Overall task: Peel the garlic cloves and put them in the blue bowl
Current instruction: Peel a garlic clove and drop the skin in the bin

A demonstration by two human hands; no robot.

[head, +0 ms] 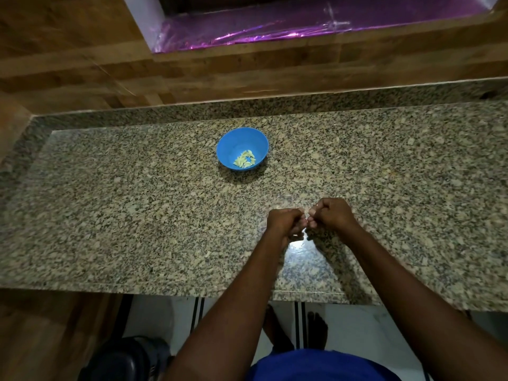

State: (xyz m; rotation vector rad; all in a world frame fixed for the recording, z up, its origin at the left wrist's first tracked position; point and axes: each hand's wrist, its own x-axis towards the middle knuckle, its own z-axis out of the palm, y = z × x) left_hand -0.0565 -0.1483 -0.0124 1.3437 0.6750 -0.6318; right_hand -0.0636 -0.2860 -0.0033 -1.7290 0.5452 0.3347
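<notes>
My left hand (284, 222) and right hand (331, 214) curl fingertip to fingertip mid-frame above the bench (110, 202); what they pinch I cannot tell. Peeled garlic cloves (244, 159) lie in the blue bowl (233, 141) above

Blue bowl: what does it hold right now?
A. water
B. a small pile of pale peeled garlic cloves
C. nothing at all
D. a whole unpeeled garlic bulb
B: pale peeled garlic cloves lie in a small pile on the bottom of the blue bowl, toward its near side.
</notes>
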